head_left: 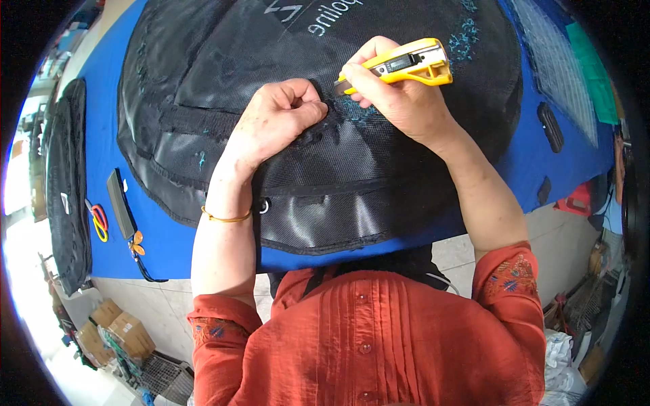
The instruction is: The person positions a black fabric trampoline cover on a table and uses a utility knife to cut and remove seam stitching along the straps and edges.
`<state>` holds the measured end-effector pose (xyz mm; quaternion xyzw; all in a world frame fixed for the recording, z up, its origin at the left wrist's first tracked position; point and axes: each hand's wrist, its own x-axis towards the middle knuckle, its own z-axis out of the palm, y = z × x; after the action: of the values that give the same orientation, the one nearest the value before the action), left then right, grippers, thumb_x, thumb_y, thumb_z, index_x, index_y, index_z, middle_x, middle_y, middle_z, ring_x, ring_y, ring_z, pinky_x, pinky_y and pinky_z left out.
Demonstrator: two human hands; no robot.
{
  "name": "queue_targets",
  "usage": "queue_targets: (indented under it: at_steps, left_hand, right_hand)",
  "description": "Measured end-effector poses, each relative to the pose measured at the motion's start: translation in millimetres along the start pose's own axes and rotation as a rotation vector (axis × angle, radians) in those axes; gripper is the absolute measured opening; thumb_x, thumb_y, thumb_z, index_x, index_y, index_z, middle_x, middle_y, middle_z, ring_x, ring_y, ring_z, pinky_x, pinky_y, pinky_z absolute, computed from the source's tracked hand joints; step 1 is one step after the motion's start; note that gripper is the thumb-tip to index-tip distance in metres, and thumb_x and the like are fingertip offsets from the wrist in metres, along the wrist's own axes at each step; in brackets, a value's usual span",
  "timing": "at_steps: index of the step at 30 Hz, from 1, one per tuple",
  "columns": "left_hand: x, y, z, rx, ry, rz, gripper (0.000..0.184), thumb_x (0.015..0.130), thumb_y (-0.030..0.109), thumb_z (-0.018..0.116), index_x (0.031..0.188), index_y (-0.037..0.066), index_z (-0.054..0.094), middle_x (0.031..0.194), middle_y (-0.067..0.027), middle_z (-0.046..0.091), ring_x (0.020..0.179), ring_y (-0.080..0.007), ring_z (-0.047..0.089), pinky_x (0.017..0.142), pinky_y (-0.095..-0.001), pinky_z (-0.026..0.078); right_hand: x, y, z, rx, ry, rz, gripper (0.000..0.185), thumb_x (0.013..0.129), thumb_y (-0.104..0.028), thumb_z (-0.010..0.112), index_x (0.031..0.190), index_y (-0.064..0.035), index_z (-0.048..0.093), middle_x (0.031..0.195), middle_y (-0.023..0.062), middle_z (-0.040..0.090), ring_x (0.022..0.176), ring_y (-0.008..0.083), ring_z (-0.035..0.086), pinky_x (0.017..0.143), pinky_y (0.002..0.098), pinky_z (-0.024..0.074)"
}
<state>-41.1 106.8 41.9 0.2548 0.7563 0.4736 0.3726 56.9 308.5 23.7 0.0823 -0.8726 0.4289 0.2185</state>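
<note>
A large black mesh-fabric piece [325, 169] with pale lettering covers most of the blue table. My left hand [281, 118] pinches a fold of this black fabric near its middle. In my right hand [413, 111] is a yellow utility knife [413, 61], its dark blade end angled down and left toward the fabric just right of my left fingertips. Whether the blade touches the cloth I cannot tell. Loose teal thread bits [359, 111] lie close under the knife, and more teal threads [464, 40] are scattered farther up on the right.
On the blue tabletop [169, 250] at left lie red-and-yellow scissors [99, 222], a dark flat bar [120, 203] and a folded black item [68, 183]. A black oval piece [550, 127] and clear sheeting [558, 68] are at right. Cardboard boxes [128, 331] stand on the floor.
</note>
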Motion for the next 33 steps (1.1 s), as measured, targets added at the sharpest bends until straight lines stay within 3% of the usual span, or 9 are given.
queue_targets:
  at_steps: [3, 4, 11, 14, 16, 23, 25, 28, 33]
  left_hand:
    - [0.4, -1.0, 0.2, -0.005, 0.007, 0.013, 0.015, 0.091, 0.013, 0.068, 0.08, 0.004, 0.066, 0.068, 0.0059, 0.057, 0.066, -0.0032, 0.048, 0.061, -0.0231, 0.041]
    - [0.5, -1.0, 0.5, -0.017, 0.004, 0.019, 0.015, 0.091, 0.014, 0.068, 0.08, 0.004, 0.066, 0.068, 0.0058, 0.057, 0.066, -0.0033, 0.048, 0.061, -0.0232, 0.041]
    - [0.3, -1.4, -0.2, -0.001, -0.001, 0.019, 0.015, 0.091, 0.014, 0.069, 0.081, 0.004, 0.067, 0.069, 0.006, 0.057, 0.067, -0.0033, 0.048, 0.061, -0.0231, 0.041]
    - [-0.2, -1.8, 0.2, -0.01, 0.002, 0.019, 0.014, 0.091, 0.014, 0.069, 0.081, 0.004, 0.067, 0.069, 0.006, 0.057, 0.067, -0.0034, 0.048, 0.062, -0.0232, 0.041]
    - [-0.2, -3.9, 1.4, -0.044, 0.01, 0.043, 0.014, 0.091, 0.013, 0.069, 0.081, 0.004, 0.066, 0.069, 0.0061, 0.057, 0.067, -0.0034, 0.048, 0.062, -0.0233, 0.041]
    - [3.9, -11.1, 0.5, -0.031, 0.002, 0.075, 0.016, 0.092, 0.013, 0.069, 0.08, 0.004, 0.066, 0.069, 0.0063, 0.057, 0.067, -0.0029, 0.048, 0.062, -0.0228, 0.041]
    - [5.2, -13.0, -0.2, -0.054, -0.008, 0.065, 0.016, 0.092, 0.013, 0.069, 0.079, 0.004, 0.065, 0.069, 0.0067, 0.056, 0.067, -0.0027, 0.047, 0.062, -0.0227, 0.04]
    - [3.2, -9.8, 0.2, -0.059, -0.005, 0.068, 0.017, 0.092, 0.013, 0.07, 0.078, 0.005, 0.065, 0.068, 0.0071, 0.055, 0.066, -0.0025, 0.047, 0.061, -0.0225, 0.04]
    - [3.7, -9.6, -0.8, -0.039, -0.007, 0.072, 0.018, 0.092, 0.013, 0.069, 0.077, 0.005, 0.064, 0.068, 0.0074, 0.054, 0.066, -0.0024, 0.046, 0.06, -0.0223, 0.039]
  right_hand:
    - [-1.2, -4.2, 1.6, 0.045, -0.032, 0.043, 0.015, 0.089, -0.008, 0.072, 0.103, -0.0085, 0.069, 0.096, 0.0039, 0.063, 0.087, 0.0201, 0.067, 0.076, 0.0331, 0.0548]
    - [-1.8, -3.1, 2.3, -0.031, -0.026, -0.033, 0.013, 0.089, -0.008, 0.072, 0.102, -0.0084, 0.069, 0.095, 0.0036, 0.062, 0.086, 0.0192, 0.067, 0.075, 0.0318, 0.0547]
    - [-2.4, -4.2, 7.2, 0.099, 0.02, 0.025, 0.009, 0.091, -0.008, 0.072, 0.097, -0.0075, 0.066, 0.092, 0.0017, 0.062, 0.083, 0.0169, 0.066, 0.074, 0.0294, 0.054]
    - [0.4, -3.2, 6.0, 0.076, 0.029, -0.031, 0.008, 0.092, -0.008, 0.072, 0.095, -0.0072, 0.064, 0.09, 0.0012, 0.061, 0.08, 0.0176, 0.066, 0.073, 0.0298, 0.0542]
    - [1.6, -0.2, 4.5, -0.141, 0.035, -0.257, 0.008, 0.092, -0.007, 0.071, 0.094, -0.0071, 0.064, 0.09, 0.0017, 0.061, 0.078, 0.0193, 0.067, 0.07, 0.0302, 0.0548]
    - [-2.0, -5.9, -0.3, -0.152, -0.056, -0.195, 0.008, 0.089, -0.008, 0.072, 0.089, -0.0074, 0.063, 0.093, 0.0043, 0.059, 0.079, 0.0216, 0.067, 0.068, 0.0322, 0.057]
    - [-1.3, -3.5, -2.7, -0.194, -0.079, -0.282, 0.009, 0.095, -0.006, 0.069, 0.095, -0.0014, 0.061, 0.088, 0.0054, 0.06, 0.078, 0.0161, 0.065, 0.069, 0.0273, 0.0512]
    - [-1.2, -2.8, -4.9, -0.255, -0.087, -0.349, 0.007, 0.094, -0.004, 0.068, 0.095, -0.0012, 0.061, 0.088, 0.0062, 0.059, 0.078, 0.0181, 0.063, 0.07, 0.0278, 0.0505]
    - [-1.0, -5.0, -8.7, -0.182, -0.139, -0.27, 0.006, 0.093, -0.002, 0.068, 0.095, -0.0016, 0.062, 0.088, 0.006, 0.057, 0.078, 0.0195, 0.061, 0.072, 0.0287, 0.0501]
